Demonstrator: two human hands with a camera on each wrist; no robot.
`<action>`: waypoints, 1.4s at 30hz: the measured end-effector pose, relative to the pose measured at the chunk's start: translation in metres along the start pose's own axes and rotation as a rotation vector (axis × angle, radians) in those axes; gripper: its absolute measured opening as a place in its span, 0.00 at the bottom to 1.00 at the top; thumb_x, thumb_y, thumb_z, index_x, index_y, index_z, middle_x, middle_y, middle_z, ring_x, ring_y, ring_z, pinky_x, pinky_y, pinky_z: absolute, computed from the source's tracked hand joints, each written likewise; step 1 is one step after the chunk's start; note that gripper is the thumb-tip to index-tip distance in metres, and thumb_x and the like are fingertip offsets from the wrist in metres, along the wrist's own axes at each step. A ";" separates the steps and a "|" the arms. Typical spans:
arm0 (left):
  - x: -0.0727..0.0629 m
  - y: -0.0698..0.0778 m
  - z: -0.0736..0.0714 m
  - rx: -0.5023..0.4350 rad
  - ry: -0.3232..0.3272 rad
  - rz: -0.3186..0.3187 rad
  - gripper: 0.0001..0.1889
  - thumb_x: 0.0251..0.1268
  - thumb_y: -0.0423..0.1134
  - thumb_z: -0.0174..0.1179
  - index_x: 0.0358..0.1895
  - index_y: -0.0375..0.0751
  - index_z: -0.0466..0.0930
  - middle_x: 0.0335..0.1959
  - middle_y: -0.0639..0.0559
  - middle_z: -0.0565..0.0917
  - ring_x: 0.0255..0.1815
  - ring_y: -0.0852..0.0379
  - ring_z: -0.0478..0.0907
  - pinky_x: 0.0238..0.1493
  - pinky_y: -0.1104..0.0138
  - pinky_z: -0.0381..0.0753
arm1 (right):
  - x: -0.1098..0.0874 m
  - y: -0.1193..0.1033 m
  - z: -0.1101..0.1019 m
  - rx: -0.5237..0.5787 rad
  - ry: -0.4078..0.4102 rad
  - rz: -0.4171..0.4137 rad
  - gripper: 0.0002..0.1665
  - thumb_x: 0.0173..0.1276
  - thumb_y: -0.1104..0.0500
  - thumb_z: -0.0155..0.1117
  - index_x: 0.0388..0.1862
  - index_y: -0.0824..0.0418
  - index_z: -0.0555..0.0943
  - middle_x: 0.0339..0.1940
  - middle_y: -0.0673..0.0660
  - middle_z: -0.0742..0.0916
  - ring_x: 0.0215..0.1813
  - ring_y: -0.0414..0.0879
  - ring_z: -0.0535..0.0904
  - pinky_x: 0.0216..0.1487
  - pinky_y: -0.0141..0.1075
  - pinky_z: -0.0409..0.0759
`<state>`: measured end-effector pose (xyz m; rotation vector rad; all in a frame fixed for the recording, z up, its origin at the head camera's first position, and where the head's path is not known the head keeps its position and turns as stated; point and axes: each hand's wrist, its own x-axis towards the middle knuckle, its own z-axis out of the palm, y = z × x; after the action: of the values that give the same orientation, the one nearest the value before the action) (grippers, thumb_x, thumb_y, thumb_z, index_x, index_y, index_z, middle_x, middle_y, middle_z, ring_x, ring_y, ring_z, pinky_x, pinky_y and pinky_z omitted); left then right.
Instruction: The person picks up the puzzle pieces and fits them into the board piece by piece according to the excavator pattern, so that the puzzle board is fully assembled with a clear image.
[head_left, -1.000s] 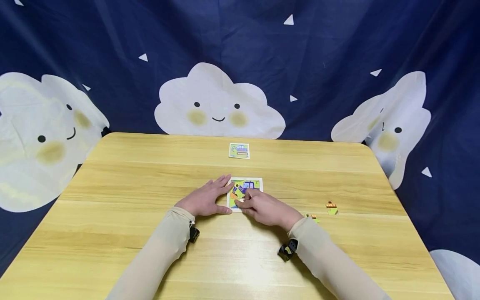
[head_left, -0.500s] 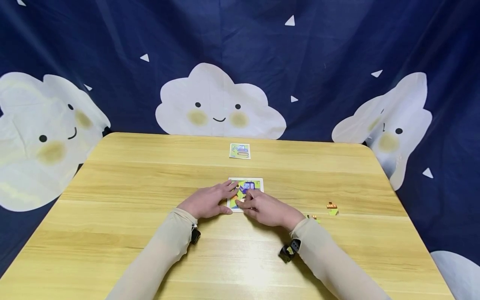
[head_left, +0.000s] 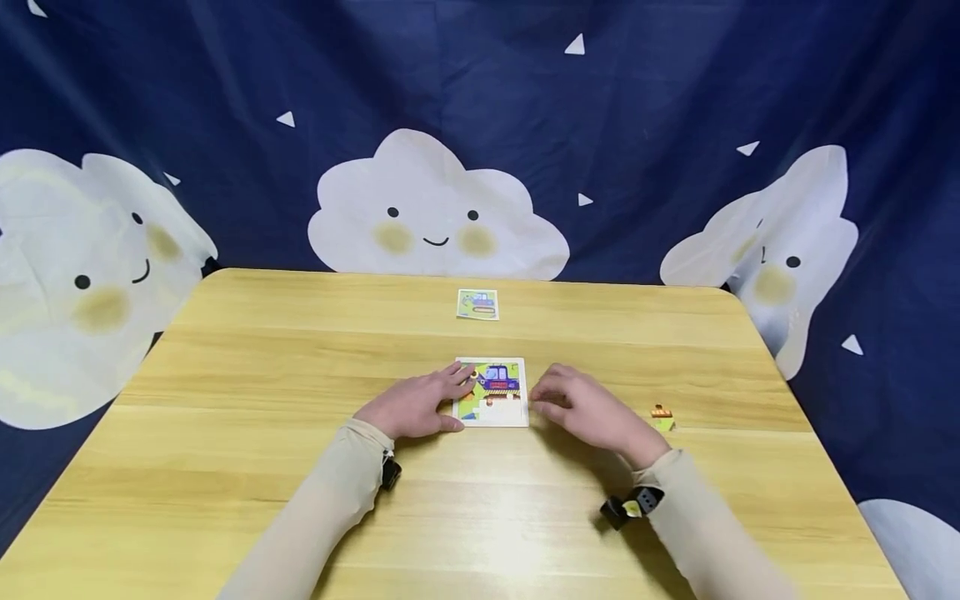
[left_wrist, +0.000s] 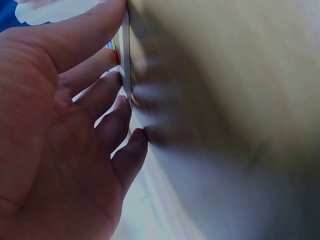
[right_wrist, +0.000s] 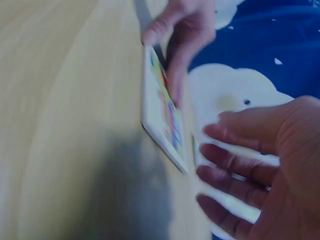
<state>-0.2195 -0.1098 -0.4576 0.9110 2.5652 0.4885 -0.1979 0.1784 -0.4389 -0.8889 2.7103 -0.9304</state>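
A jigsaw puzzle board point(head_left: 507, 412) with a white rim lies mid-table, showing a purple digger on green. Its lower right part is bare white. My left hand point(head_left: 411, 407) rests on the board's left side, fingers spread over the picture and thumb at the near corner. Just right of the board hovers my right hand point(head_left: 588, 410), its fingers loosely bent with nothing between them, as the right wrist view shows. Farther right lies a loose puzzle piece point(head_left: 663, 423), orange and green, partly behind the right wrist.
A small picture card point(head_left: 477, 304) with a similar digger lies near the table's far edge. Behind the wooden table point(head_left: 225, 375) hangs a dark blue curtain point(head_left: 637, 100) with white clouds. Both wrists carry black cameras.
My right hand has left the board and moved right, uncovering the digger picture and a bare white area. It now hides a second loose piece. The left hand's fingers shifted slightly onto the picture.
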 end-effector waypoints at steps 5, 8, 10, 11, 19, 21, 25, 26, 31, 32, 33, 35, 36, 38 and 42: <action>-0.001 -0.002 0.001 -0.028 0.012 0.009 0.37 0.65 0.48 0.65 0.74 0.45 0.62 0.79 0.53 0.51 0.78 0.51 0.45 0.73 0.51 0.53 | -0.025 0.013 -0.021 -0.122 0.005 0.127 0.10 0.66 0.61 0.69 0.45 0.60 0.83 0.40 0.50 0.80 0.43 0.47 0.77 0.47 0.45 0.78; -0.002 -0.003 0.002 -0.037 0.013 0.000 0.37 0.66 0.48 0.64 0.75 0.46 0.61 0.79 0.54 0.50 0.78 0.51 0.45 0.74 0.51 0.52 | -0.043 0.021 -0.029 -0.161 -0.014 0.169 0.13 0.64 0.61 0.71 0.47 0.61 0.82 0.40 0.51 0.79 0.42 0.47 0.75 0.43 0.44 0.76; -0.003 -0.003 0.003 -0.037 0.013 -0.007 0.37 0.66 0.49 0.64 0.75 0.46 0.60 0.79 0.55 0.49 0.78 0.52 0.44 0.74 0.52 0.52 | -0.054 0.025 -0.033 -0.176 -0.026 0.179 0.16 0.62 0.60 0.73 0.47 0.61 0.82 0.41 0.51 0.79 0.42 0.47 0.74 0.42 0.44 0.76; -0.003 -0.004 0.003 -0.037 0.015 -0.006 0.37 0.66 0.48 0.64 0.75 0.46 0.60 0.79 0.55 0.49 0.78 0.52 0.44 0.74 0.51 0.52 | -0.060 0.027 -0.034 -0.177 -0.030 0.186 0.17 0.61 0.59 0.74 0.47 0.61 0.82 0.41 0.50 0.79 0.41 0.47 0.73 0.42 0.43 0.76; -0.007 -0.002 0.002 -0.056 0.007 -0.005 0.36 0.67 0.47 0.64 0.75 0.46 0.60 0.79 0.53 0.49 0.77 0.46 0.45 0.73 0.48 0.53 | -0.088 0.040 -0.033 -0.185 -0.051 0.182 0.20 0.56 0.57 0.77 0.47 0.58 0.81 0.39 0.48 0.76 0.40 0.44 0.71 0.39 0.41 0.76; -0.007 -0.002 0.001 -0.061 0.008 -0.002 0.36 0.67 0.46 0.64 0.75 0.45 0.60 0.79 0.52 0.49 0.77 0.46 0.46 0.73 0.48 0.54 | -0.090 0.043 -0.030 -0.200 -0.044 0.167 0.20 0.55 0.59 0.78 0.45 0.58 0.81 0.39 0.48 0.76 0.39 0.43 0.71 0.39 0.41 0.76; -0.006 -0.002 0.001 -0.063 0.015 0.012 0.36 0.67 0.45 0.63 0.75 0.44 0.60 0.79 0.52 0.49 0.78 0.47 0.45 0.73 0.48 0.53 | -0.092 0.046 -0.026 -0.227 -0.010 0.142 0.19 0.54 0.64 0.78 0.43 0.59 0.81 0.39 0.48 0.76 0.39 0.43 0.72 0.39 0.40 0.77; -0.006 -0.002 0.001 -0.061 0.016 0.013 0.36 0.67 0.45 0.63 0.75 0.45 0.60 0.79 0.52 0.49 0.78 0.47 0.45 0.73 0.48 0.53 | -0.092 0.046 -0.025 -0.231 -0.001 0.136 0.18 0.54 0.65 0.78 0.42 0.59 0.81 0.39 0.48 0.76 0.39 0.43 0.72 0.39 0.40 0.77; -0.006 -0.003 0.002 -0.048 0.008 0.000 0.36 0.68 0.47 0.63 0.76 0.46 0.59 0.79 0.54 0.48 0.78 0.49 0.44 0.73 0.50 0.52 | -0.092 0.046 -0.020 -0.246 0.036 0.103 0.17 0.53 0.67 0.77 0.39 0.57 0.81 0.38 0.47 0.76 0.38 0.42 0.71 0.37 0.38 0.76; -0.006 -0.003 0.002 -0.045 0.007 -0.001 0.36 0.67 0.47 0.63 0.76 0.46 0.59 0.79 0.55 0.48 0.78 0.50 0.44 0.74 0.50 0.52 | -0.091 0.046 -0.019 -0.248 0.042 0.101 0.17 0.53 0.67 0.78 0.39 0.56 0.80 0.38 0.47 0.75 0.37 0.42 0.71 0.37 0.38 0.76; -0.006 -0.003 0.002 -0.045 0.006 -0.001 0.36 0.67 0.47 0.63 0.76 0.46 0.59 0.79 0.55 0.48 0.78 0.51 0.43 0.74 0.51 0.51 | -0.091 0.046 -0.019 -0.249 0.047 0.101 0.17 0.53 0.67 0.78 0.38 0.56 0.80 0.37 0.46 0.75 0.37 0.41 0.71 0.37 0.38 0.76; -0.005 -0.004 0.002 -0.045 0.007 0.001 0.36 0.67 0.47 0.63 0.76 0.46 0.59 0.79 0.54 0.48 0.78 0.51 0.43 0.74 0.51 0.51 | -0.090 0.047 -0.018 -0.239 0.050 0.111 0.17 0.53 0.67 0.78 0.37 0.55 0.79 0.36 0.46 0.76 0.37 0.41 0.71 0.37 0.38 0.76; -0.005 -0.004 0.003 -0.045 0.007 -0.001 0.36 0.67 0.47 0.63 0.76 0.46 0.59 0.79 0.55 0.48 0.78 0.52 0.42 0.74 0.51 0.51 | -0.089 0.047 -0.018 -0.232 0.052 0.119 0.18 0.54 0.67 0.77 0.37 0.54 0.79 0.35 0.45 0.76 0.36 0.40 0.71 0.36 0.38 0.76; -0.006 -0.004 0.003 -0.049 0.006 -0.004 0.36 0.67 0.47 0.63 0.76 0.46 0.59 0.79 0.55 0.48 0.78 0.52 0.42 0.74 0.52 0.50 | -0.087 0.047 -0.018 -0.208 0.061 0.143 0.17 0.55 0.68 0.76 0.38 0.54 0.79 0.35 0.44 0.78 0.36 0.39 0.74 0.37 0.38 0.78; -0.005 -0.003 0.003 -0.055 0.009 0.003 0.36 0.67 0.47 0.63 0.76 0.46 0.59 0.79 0.55 0.48 0.78 0.53 0.42 0.74 0.53 0.50 | -0.083 0.046 -0.018 -0.120 0.098 0.164 0.15 0.59 0.72 0.71 0.39 0.55 0.81 0.34 0.44 0.82 0.36 0.38 0.78 0.37 0.37 0.81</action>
<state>-0.2163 -0.1152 -0.4604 0.8954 2.5455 0.5615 -0.1582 0.2649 -0.4562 -0.6438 2.8961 -0.8055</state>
